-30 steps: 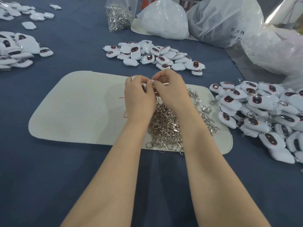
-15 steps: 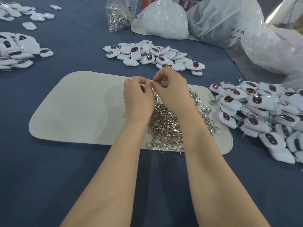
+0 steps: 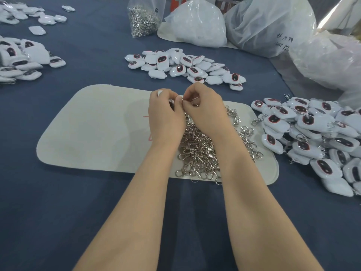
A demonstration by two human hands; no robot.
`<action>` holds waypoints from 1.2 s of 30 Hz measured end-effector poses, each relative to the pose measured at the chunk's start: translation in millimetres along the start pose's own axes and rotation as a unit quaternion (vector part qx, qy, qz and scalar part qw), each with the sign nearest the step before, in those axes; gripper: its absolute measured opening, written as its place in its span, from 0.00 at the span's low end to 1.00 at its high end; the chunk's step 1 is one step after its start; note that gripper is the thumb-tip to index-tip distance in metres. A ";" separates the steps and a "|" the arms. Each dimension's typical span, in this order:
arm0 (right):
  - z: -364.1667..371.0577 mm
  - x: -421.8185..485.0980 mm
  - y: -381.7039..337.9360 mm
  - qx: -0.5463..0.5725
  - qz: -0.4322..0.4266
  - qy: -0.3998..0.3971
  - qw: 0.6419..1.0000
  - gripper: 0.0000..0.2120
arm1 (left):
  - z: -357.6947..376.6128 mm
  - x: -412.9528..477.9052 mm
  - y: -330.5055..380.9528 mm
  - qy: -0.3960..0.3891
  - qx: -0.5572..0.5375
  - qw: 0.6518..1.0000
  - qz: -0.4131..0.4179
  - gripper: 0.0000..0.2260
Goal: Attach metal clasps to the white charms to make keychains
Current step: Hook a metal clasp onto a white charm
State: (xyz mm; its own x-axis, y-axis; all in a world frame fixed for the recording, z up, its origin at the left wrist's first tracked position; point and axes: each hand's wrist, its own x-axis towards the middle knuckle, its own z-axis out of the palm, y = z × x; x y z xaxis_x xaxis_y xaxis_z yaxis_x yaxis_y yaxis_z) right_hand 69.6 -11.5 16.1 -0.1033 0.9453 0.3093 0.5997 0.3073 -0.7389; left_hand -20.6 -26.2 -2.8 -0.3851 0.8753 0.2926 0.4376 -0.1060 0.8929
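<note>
Metal meets plastic where my two grips touch. My left grip (image 3: 166, 114) is curled tight round a white charm (image 3: 159, 93). Only a glossy white sliver of it shows above my knuckles, and the rest is hidden inside my fingers. My right grip (image 3: 205, 108) is narrow, thumb and forefinger pinched on a metal clasp (image 3: 195, 104), of which I see just a thin silvery loop under the fingers. The pinch presses against my left fingertips, so charm and clasp sit together between the two. Whether they are joined I cannot tell.

Directly beneath both wrists lies a heap of loose clasps (image 3: 199, 151), shiny tangled swivel hooks and rings. They are spread over a cream felt mat (image 3: 93, 130) with rounded corners and a faint red mark beside my left grip. The mat lies on the table (image 3: 78, 202), which is covered in matte dark blue cloth.

Beyond my grips sits a pile of bare charms (image 3: 185, 65): smooth, rounded white plastic bodies, many with a dark oval face rimmed in red. To the right of my right grip, a bigger keychain heap (image 3: 312, 133) holds the same charms with rings and hooks on them. Well to the left of my left grip lies a third charm pile (image 3: 23, 61). Far beyond, a clear bag of clasps (image 3: 143, 20) stands near crinkled, translucent white sacks (image 3: 269, 26).
</note>
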 end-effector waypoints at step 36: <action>2.1 -1.8 4.0 0.036 -0.052 0.037 0.997 0.08 | -1.3 0.3 -3.5 -0.005 0.014 0.998 0.057 0.06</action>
State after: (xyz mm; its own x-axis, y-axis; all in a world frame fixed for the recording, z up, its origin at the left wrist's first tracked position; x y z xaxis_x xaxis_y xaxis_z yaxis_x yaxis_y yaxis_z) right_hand 70.5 -11.7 11.3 -0.1023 0.8980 0.4280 0.5293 0.4134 -0.7409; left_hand -23.3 -26.2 -5.4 -0.3240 0.8629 0.3878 0.4997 -0.1920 0.8447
